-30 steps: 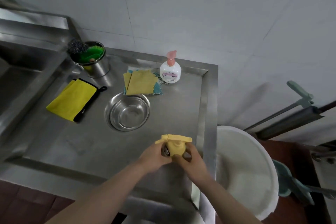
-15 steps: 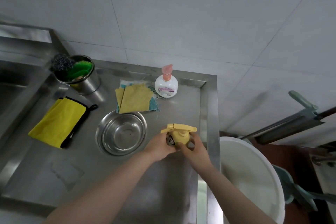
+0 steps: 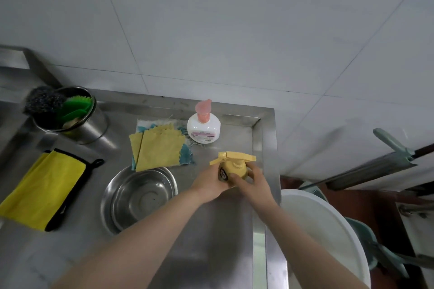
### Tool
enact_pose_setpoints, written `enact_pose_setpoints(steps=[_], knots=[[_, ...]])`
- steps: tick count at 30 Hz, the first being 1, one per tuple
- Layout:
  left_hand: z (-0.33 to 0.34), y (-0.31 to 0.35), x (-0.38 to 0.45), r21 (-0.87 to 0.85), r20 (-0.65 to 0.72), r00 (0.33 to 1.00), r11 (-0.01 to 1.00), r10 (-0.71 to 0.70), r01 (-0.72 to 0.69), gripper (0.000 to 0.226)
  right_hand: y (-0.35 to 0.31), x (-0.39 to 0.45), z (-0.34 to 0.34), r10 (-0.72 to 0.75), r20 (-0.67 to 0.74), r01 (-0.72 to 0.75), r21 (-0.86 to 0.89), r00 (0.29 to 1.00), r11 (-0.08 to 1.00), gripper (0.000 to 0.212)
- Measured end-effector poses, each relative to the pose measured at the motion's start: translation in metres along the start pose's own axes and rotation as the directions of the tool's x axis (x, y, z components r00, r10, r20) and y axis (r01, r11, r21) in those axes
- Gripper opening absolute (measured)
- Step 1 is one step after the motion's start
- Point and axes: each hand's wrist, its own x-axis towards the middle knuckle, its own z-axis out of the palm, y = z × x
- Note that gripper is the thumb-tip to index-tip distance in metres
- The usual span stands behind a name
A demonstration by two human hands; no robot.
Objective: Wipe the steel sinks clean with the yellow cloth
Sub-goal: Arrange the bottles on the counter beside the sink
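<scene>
While we've got both hands on the spray bottle (image 3: 231,166) near the right edge of the steel counter (image 3: 211,230), the yellow cloth (image 3: 44,189) is just lying untouched over on the left side, folded flat with its black trim and little hanging loop facing the middle. Our left hand (image 3: 210,184) is wrapped around the bottle's body from the left, and our right hand (image 3: 252,183) has its fingers curled around the yellow cap part right under the trigger head, so both are gripping the same bottle. It's standing more or less upright, with the yellow nozzle pointing off to the right. Just left of our hands sits a steel bowl (image 3: 138,197), and behind that there's a stack of smaller rags (image 3: 159,150), mustard yellow on top with some teal and white peeking out underneath. A white soap pump bottle (image 3: 203,128) with a pink top is right beside the rags, up against the back lip of the counter. Back left there's a steel cup (image 3: 77,122) holding a dark scrubber and something green and bristly. Only a sliver of a sink (image 3: 9,105) shows at the far left edge. Off the counter to the right there's a big white bucket (image 3: 328,230) down low, next to some long-handled cleaning tools leaning on the tiled wall (image 3: 234,30).
</scene>
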Motion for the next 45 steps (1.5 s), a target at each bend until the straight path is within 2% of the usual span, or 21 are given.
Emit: enact_pose_setpoints(steps=[4,12,26,32,39,45], knots=[[-0.010,0.015,0.019,-0.003,0.017,0.999,1.000,0.029,-0.029,0.058,-0.012,0.024,-0.005,0.004,-0.030,-0.005,-0.028,1.000,1.000,0.065],[-0.015,0.022,0.055,-0.063,-0.123,0.989,0.994,0.076,-0.084,0.052,-0.041,0.061,-0.018,-0.057,0.001,0.057,-0.161,0.998,0.985,0.066],[0.000,0.041,0.090,-0.083,-0.305,0.949,0.990,0.083,-0.114,0.038,-0.037,0.095,-0.017,-0.077,-0.156,0.069,-0.051,0.985,0.996,0.050],[0.007,0.048,0.105,-0.087,-0.349,0.937,0.996,-0.010,-0.022,0.034,-0.041,0.108,-0.016,-0.110,-0.213,0.103,-0.043,0.971,0.994,0.045],[0.008,0.052,0.109,-0.055,-0.304,0.952,0.998,-0.049,0.034,0.050,-0.039,0.112,-0.013,-0.113,-0.240,0.114,-0.009,0.964,0.993,0.040],[0.007,0.045,0.107,-0.075,-0.178,0.983,0.997,-0.048,0.035,0.062,-0.043,0.114,-0.025,-0.107,-0.188,0.091,-0.089,0.976,0.992,0.041]])
